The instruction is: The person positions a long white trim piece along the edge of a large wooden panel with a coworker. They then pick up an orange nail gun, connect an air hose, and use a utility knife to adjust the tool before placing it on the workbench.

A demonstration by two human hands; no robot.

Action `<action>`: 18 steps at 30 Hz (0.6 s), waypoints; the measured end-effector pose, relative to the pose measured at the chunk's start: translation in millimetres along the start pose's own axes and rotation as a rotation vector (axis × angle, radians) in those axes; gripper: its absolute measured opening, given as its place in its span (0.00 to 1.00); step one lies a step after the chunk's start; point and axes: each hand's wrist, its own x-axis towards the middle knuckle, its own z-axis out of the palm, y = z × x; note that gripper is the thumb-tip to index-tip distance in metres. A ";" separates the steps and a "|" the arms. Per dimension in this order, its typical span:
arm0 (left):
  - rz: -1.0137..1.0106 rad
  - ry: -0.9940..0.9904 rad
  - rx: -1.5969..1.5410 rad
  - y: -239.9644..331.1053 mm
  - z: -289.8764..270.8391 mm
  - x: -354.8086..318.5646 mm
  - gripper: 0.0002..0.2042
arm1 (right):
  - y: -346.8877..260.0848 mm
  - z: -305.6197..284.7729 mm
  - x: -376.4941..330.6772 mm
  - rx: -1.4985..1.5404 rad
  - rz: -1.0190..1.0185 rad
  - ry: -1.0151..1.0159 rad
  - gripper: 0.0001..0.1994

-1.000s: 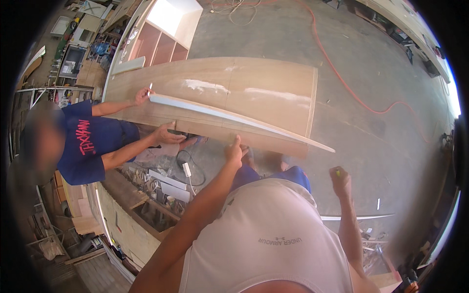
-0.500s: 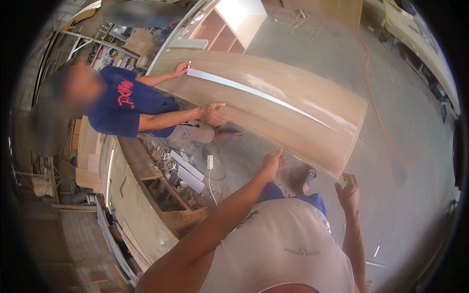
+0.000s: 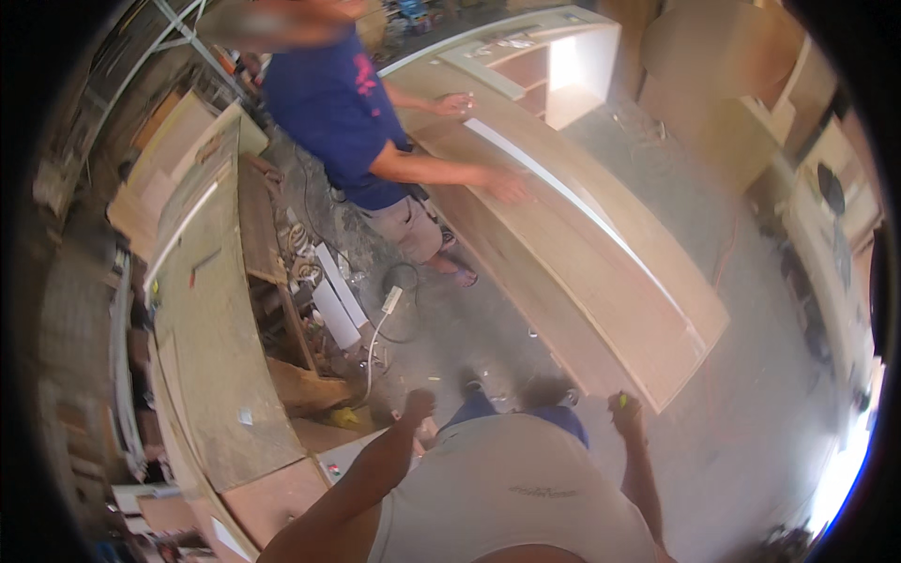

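Note:
My left hand (image 3: 420,405) hangs beside my body, off the wooden piece and close to the low workbench; blur hides how its fingers lie. Closed around a small yellow-green object (image 3: 621,401), my right hand (image 3: 627,418) is just off the near corner of a long wooden panel (image 3: 563,253). The kind of that object cannot be made out. Along the panel's top lies a narrow white strip (image 3: 582,206). Across from me, a co-worker in a dark blue shirt holds one hand (image 3: 453,102) by the strip's far end and the other hand (image 3: 507,184) over the panel.
A worn wooden workbench (image 3: 211,328) stands at left. Between it and the panel, white boards (image 3: 336,314), a white power strip (image 3: 392,300) and its cord lie among clutter. An open cabinet (image 3: 582,75) stands at the back. Another cluttered bench (image 3: 807,244) runs along the right.
My left hand has come away from the panel's edge and back toward my body. My right hand has lowered slightly beside the corner. The view has shifted; the co-worker's nearer hand now reaches over the panel.

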 end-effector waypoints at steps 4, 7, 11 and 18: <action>-0.068 -0.325 -0.695 -17.5 -92.2 -70.7 0.11 | 82.5 50.1 -11.4 0.193 0.382 -0.253 0.10; -0.032 0.666 0.080 -66.5 -104.9 -110.1 0.06 | 194.9 56.7 -38.9 0.205 0.555 -0.451 0.10; -0.109 0.850 0.015 -57.0 -78.8 -179.6 0.07 | 147.6 90.5 -16.0 -0.047 0.686 -0.649 0.10; -0.113 0.890 -0.521 -104.8 -8.3 -170.6 0.06 | -24.8 144.9 119.3 -0.201 0.680 -0.629 0.11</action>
